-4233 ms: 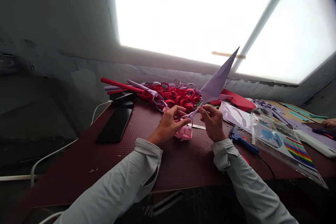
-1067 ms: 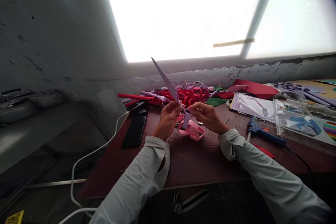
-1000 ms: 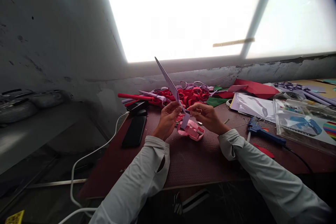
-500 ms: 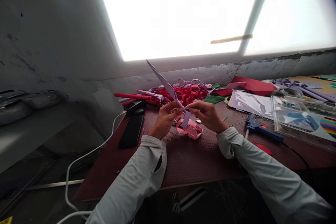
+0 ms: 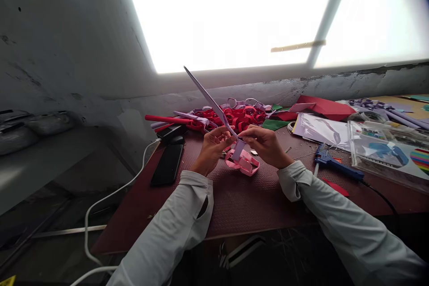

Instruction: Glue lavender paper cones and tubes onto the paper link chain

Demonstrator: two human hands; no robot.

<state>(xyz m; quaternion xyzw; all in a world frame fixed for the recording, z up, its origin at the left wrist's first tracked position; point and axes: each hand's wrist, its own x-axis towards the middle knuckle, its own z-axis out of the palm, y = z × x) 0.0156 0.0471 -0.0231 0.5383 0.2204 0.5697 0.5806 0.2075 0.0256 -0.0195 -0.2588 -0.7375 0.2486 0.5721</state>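
My left hand (image 5: 212, 147) and my right hand (image 5: 265, 144) meet above the dark red table (image 5: 241, 201), both pinching a lilac sheet of paper (image 5: 209, 98). The sheet is seen almost edge-on and rises up and to the left from my fingers. A short lilac strip (image 5: 238, 149) hangs down from the pinch point. Below it, pink paper rings (image 5: 244, 164) lie on the table. Behind my hands lies a heap of red and lilac paper chain links (image 5: 234, 116).
A black phone (image 5: 167, 170) with a white cable (image 5: 110, 196) lies at the left. A blue glue gun (image 5: 331, 165), a clear plastic packet (image 5: 385, 154), red paper (image 5: 323, 107) and a white sheet (image 5: 318, 129) sit at the right. A grey wall and window stand behind.
The lilac sheet swung from pointing up-right to pointing up-left and now shows edge-on. My hands stay together over the pink rings; the view shifted slightly.
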